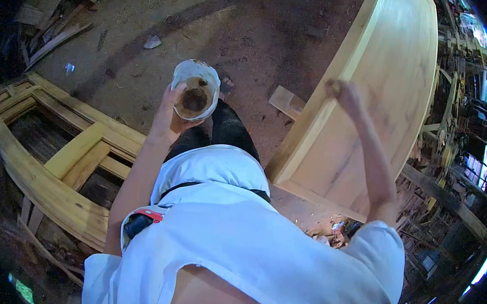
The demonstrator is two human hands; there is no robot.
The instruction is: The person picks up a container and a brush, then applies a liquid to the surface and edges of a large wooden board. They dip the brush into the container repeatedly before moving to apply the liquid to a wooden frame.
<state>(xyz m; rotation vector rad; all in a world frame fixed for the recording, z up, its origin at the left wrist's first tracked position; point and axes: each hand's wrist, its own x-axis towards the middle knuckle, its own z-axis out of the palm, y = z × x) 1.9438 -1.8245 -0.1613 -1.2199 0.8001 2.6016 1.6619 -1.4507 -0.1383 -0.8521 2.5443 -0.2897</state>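
My left hand (173,111) is wrapped round a white plastic tub (215,80) with a ragged rim. Brown stuff (194,99) coats the inside, darkest at the bottom. On the other side, my right hand (345,95) is closed and overlaps the raised edge of a long pale wooden panel (382,94). A brownish patch shows at its fingertips, but I cannot tell what the fingers hold. The panel has a framing strip (310,120) along its near side, and its broad face looks smooth, with darker grain streaks.
A wooden frame (86,154) with open sections lies at left. A short board (287,101) rests on the dirt floor beside the panel. Scrap planks (58,40) are heaped at upper left. Stacked wood (447,185) lines the right side, and shavings (334,234) lie below the panel.
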